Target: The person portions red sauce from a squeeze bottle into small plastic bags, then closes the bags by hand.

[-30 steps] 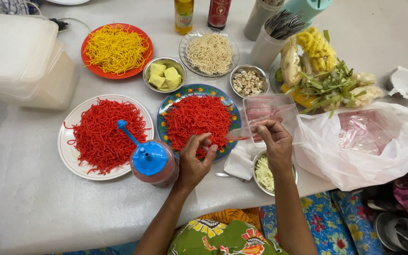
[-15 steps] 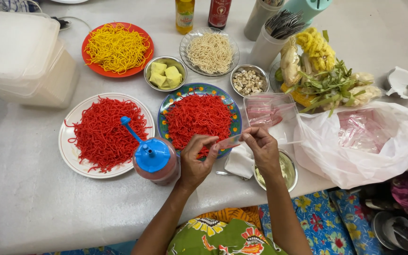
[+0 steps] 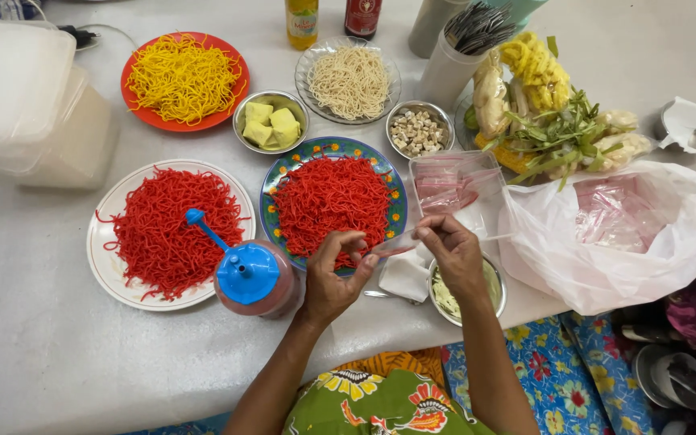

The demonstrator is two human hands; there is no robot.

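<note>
Left hand and right hand both pinched shut on small clear plastic bag, held between them above patterned plate of red noodles, near counter edge.

Place: food-prep table, home or stall kitchen, can't tell which.
Surface: pale table, crowded w/ dishes.
Food: red noodles on plates, yellow noodles, tofu cubes, veg pile.
Extras: sauce bottles, stacked plastic tubs, plastic bags.
</note>
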